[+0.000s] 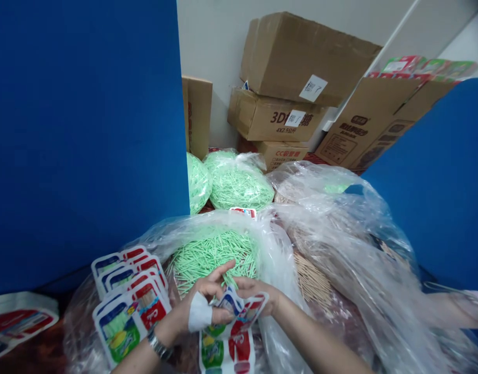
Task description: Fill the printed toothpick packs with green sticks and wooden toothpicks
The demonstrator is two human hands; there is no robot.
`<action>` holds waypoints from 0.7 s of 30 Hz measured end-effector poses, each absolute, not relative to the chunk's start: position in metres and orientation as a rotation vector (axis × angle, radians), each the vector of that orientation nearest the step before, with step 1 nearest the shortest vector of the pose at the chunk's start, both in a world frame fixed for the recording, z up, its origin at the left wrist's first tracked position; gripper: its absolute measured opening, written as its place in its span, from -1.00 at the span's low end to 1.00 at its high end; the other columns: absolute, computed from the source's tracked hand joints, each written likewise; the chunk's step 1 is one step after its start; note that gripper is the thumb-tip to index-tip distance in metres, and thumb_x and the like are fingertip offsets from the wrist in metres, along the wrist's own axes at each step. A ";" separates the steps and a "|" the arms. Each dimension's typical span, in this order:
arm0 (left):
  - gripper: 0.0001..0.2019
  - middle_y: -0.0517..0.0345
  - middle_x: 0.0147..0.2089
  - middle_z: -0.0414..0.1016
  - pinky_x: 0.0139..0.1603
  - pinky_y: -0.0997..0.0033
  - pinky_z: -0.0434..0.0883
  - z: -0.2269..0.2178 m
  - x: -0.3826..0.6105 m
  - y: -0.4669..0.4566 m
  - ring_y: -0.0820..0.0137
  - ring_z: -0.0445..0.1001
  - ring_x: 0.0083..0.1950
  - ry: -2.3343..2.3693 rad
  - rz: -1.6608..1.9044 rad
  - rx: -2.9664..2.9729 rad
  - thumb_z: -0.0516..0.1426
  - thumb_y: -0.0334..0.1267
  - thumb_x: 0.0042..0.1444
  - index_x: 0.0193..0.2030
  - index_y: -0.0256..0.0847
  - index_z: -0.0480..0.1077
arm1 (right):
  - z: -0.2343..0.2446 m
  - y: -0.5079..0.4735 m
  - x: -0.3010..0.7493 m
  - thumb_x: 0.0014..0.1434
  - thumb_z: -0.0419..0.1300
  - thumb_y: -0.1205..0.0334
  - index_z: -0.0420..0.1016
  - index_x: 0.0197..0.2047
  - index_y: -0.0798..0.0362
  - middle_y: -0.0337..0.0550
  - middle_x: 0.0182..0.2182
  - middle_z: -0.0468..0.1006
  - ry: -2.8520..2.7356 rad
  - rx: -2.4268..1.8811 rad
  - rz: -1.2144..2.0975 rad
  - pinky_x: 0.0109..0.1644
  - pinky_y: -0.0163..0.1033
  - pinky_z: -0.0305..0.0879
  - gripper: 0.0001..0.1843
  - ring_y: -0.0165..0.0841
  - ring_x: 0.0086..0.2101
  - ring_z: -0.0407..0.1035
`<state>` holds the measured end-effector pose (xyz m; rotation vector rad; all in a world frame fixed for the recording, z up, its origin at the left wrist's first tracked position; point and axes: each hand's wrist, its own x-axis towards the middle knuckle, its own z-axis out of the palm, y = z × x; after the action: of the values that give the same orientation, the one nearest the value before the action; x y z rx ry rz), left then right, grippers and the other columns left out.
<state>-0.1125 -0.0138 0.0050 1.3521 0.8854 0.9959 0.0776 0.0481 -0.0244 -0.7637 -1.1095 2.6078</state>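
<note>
My left hand (206, 296), with white tape round it and a watch (159, 343) on the wrist, grips a small printed plastic packet (252, 309) by its left side. From the right, my right hand (264, 295) closes on the same packet, its fingers partly hidden behind it. A few thin green sticks (229, 281) stand between the fingers of both hands at the packet's top; which hand bears them I cannot tell. Just beyond lies a heap of green sticks (219, 249) in a clear plastic bag. Below my hands lies a flat Sprite-and-Cola packet (227, 350).
Overlapping packets (118, 324) lie at the left. Brown sticks (311, 278) fill a clear bag (340, 249) at the right, near another person's arm (445, 310). Tied green bags (239, 182) and stacked cartons (278, 114) stand behind. Blue panels (83, 130) flank both sides.
</note>
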 end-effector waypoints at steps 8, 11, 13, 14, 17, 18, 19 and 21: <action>-0.80 -0.13 -0.01 0.48 0.00 0.19 0.36 -0.009 -0.119 -0.021 0.18 0.47 -0.04 1.170 1.107 1.538 0.26 -0.26 0.00 -0.56 -0.24 0.38 | -0.008 0.071 0.081 -0.06 0.37 -0.10 0.32 -0.33 0.07 -0.41 -0.55 0.35 -0.951 -1.065 2.090 -0.59 -0.45 0.06 -0.54 -0.57 -0.62 0.21; -0.74 0.19 -0.47 0.37 -0.34 0.42 0.33 -0.014 -0.114 -0.025 0.39 0.37 -0.40 1.272 1.116 1.518 0.19 -0.22 0.09 -0.57 -0.22 0.30 | 0.016 0.076 0.078 -0.05 0.35 -0.11 0.31 -0.29 0.05 -0.38 -0.52 0.36 -0.895 -1.041 1.816 -0.58 -0.44 0.08 -0.53 -0.54 -0.57 0.26; -0.71 0.27 -0.54 0.26 -0.43 0.49 0.24 -0.015 -0.109 -0.028 0.45 0.26 -0.47 1.369 1.119 1.498 0.17 -0.21 0.11 -0.57 -0.21 0.25 | 0.035 0.074 0.073 0.01 0.30 -0.12 0.29 -0.26 0.02 -0.37 -0.51 0.36 -0.877 -0.967 1.647 -0.54 -0.40 0.15 -0.56 -0.50 -0.55 0.30; -0.71 0.28 -0.53 0.24 -0.45 0.50 0.22 -0.014 -0.107 -0.029 0.46 0.24 -0.47 1.416 1.118 1.497 0.16 -0.21 0.12 -0.56 -0.21 0.23 | 0.044 0.071 0.070 0.06 0.26 -0.12 0.28 -0.24 0.00 -0.36 -0.50 0.37 -0.880 -0.919 1.576 -0.51 -0.38 0.19 -0.60 -0.48 -0.54 0.32; -0.74 0.28 -0.51 0.25 -0.43 0.51 0.21 -0.012 -0.100 -0.032 0.45 0.24 -0.45 1.485 1.135 1.555 0.15 -0.23 0.15 -0.52 -0.20 0.24 | 0.064 0.058 0.059 0.25 0.07 -0.08 0.24 -0.18 -0.05 -0.36 -0.47 0.37 -0.971 -0.806 1.376 -0.35 -0.26 0.32 -0.72 -0.43 -0.46 0.37; -0.76 0.27 -0.50 0.27 -0.42 0.51 0.22 -0.011 -0.098 -0.033 0.45 0.26 -0.44 1.488 1.144 1.583 0.14 -0.23 0.16 -0.51 -0.20 0.25 | 0.068 0.052 0.055 0.29 0.01 -0.05 0.24 -0.16 -0.07 -0.36 -0.47 0.38 -1.026 -0.789 1.312 -0.27 -0.21 0.35 -0.76 -0.41 -0.43 0.39; -0.77 0.27 -0.49 0.28 -0.41 0.50 0.23 -0.011 -0.096 -0.033 0.44 0.27 -0.44 1.486 1.152 1.615 0.13 -0.24 0.17 -0.49 -0.20 0.27 | 0.071 0.047 0.052 0.33 -0.04 -0.03 0.23 -0.15 -0.07 -0.34 -0.47 0.39 -1.085 -0.778 1.252 -0.20 -0.16 0.35 -0.78 -0.39 -0.39 0.40; -0.79 0.26 -0.48 0.30 -0.39 0.49 0.23 -0.010 -0.095 -0.034 0.44 0.28 -0.44 1.486 1.170 1.682 0.13 -0.26 0.18 -0.47 -0.20 0.29 | 0.072 0.037 0.046 0.36 -0.10 0.03 0.24 -0.15 -0.06 -0.31 -0.45 0.40 -1.215 -0.767 1.151 -0.06 -0.09 0.33 -0.79 -0.35 -0.29 0.41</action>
<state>-0.0946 -0.0344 -0.0102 1.6823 1.4859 1.1700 0.0459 0.0372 0.0723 -0.7670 -1.2147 1.1507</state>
